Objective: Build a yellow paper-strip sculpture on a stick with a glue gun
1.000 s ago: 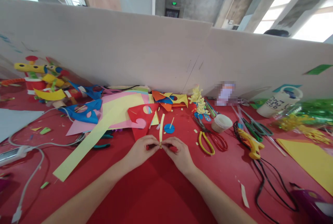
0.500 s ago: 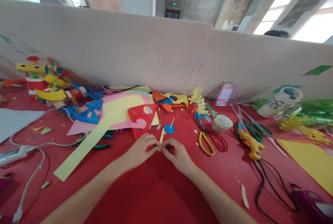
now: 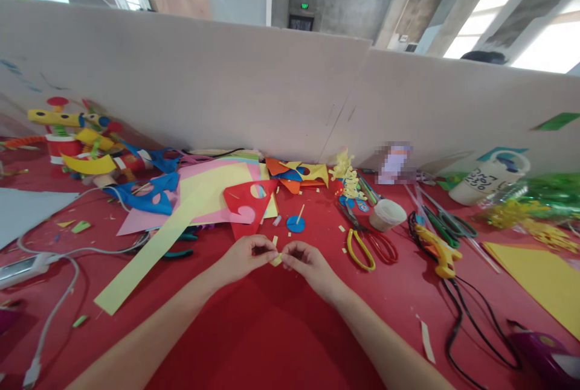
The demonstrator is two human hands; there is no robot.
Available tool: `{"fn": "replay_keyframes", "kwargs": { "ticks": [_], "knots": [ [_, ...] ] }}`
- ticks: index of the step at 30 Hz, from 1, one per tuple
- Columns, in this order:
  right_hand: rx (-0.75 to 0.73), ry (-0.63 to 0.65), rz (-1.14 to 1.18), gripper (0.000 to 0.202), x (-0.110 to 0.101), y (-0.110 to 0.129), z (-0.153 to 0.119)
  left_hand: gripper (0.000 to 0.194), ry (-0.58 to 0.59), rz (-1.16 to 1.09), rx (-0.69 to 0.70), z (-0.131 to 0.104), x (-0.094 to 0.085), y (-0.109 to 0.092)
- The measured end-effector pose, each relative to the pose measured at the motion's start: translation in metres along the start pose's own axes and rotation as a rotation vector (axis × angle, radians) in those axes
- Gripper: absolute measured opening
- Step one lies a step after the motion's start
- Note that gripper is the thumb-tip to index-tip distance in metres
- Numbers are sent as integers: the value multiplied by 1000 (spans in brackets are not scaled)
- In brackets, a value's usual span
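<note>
Hands (image 3: 247, 257) w/ sm. yellow strip (image 3: 276, 259) btwn, nr blue disc (image 3: 295, 225)

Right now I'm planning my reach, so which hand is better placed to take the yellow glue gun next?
Likely the right hand: the glue gun lies to its right. The left hand is farther, touching a pale yellow strip.

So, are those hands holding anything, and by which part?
A pale yellow strip, pinched near its lower end by the left hand; whether the right hand grips too is unclear.

A yellow glue gun (image 3: 441, 252) lies between a small white cup (image 3: 388, 216) and yellow-orange paper (image 3: 537, 281).
</note>
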State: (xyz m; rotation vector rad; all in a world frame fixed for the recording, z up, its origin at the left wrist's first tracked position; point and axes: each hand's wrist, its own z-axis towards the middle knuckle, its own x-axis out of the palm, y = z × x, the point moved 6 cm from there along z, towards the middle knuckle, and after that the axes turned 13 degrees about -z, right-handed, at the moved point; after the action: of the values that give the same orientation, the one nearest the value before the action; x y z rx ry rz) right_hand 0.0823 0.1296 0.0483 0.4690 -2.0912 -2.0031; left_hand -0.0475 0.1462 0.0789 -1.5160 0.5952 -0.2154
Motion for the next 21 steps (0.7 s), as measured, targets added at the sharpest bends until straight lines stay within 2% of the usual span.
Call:
{"fn": "replay_keyframes", "kwargs": {
  "ticks": [7,13,17,21],
  "knots": [
    [-15,-21,118,36,1,-1,1,22,41,-13,-14,0,3,-2],
    [-47,-30,83,29,0,-3,2,26,41,-109,-43,2,5,2],
    [-144,-106,-85,17,-3,3,-1,25,-59,-234,-127,1,3,9],
    [-358,-211,-415,17,-2,20,-11,25,-186,-385,-213,-2,2,14]
  ]
}}
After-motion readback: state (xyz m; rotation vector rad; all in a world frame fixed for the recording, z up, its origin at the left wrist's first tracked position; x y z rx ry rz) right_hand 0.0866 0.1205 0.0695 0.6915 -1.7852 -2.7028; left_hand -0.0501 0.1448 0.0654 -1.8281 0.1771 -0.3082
